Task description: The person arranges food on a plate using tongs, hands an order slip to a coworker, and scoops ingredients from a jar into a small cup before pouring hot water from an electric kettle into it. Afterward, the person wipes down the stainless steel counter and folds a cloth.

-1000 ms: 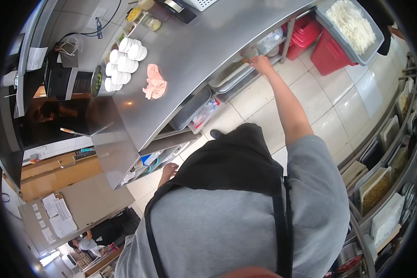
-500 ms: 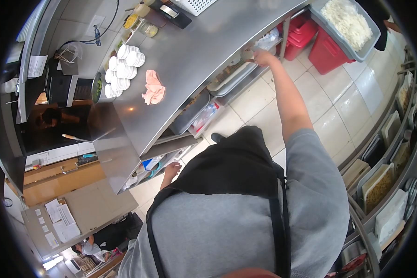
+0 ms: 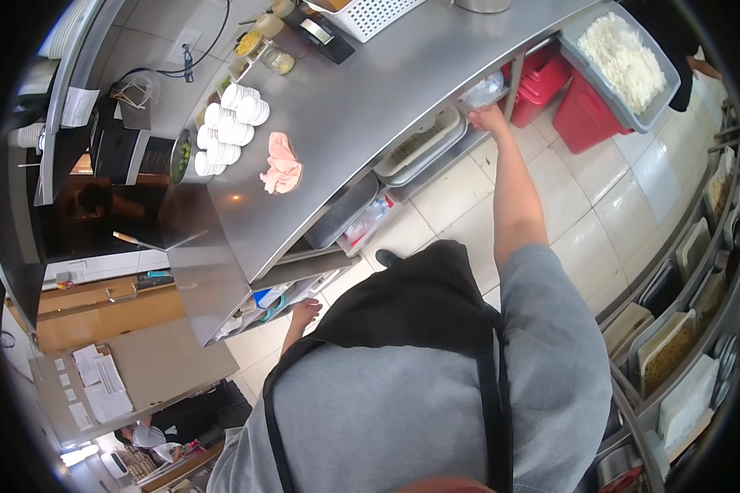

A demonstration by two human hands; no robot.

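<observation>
My right hand (image 3: 489, 120) reaches under the steel counter, at the right end of a pale rectangular tray (image 3: 423, 135) on the lower shelf. Its fingers look curled; what they grip, if anything, is too small to make out. Just beyond them lies a clear plastic bag (image 3: 483, 89). My left hand (image 3: 306, 312) hangs low beside the open shelf at the counter's end, its fingers loosely bent and apart, holding nothing. A dark grey tub (image 3: 347, 215) and a packet with red print (image 3: 368, 222) sit on the shelf between my hands.
On the steel counter (image 3: 337, 107) are stacked white cups (image 3: 232, 123), a pink cloth (image 3: 281, 164) and a white basket (image 3: 370, 18). Red bins (image 3: 584, 115) and a grey tub of shredded white food (image 3: 623, 62) stand right. Tray racks (image 3: 666, 353) line the lower right. Other people are nearby.
My right hand has moved from over the tray to its right end, near the plastic bag. More of the tray shows. My left hand has hardly moved, and the view has shifted slightly.
</observation>
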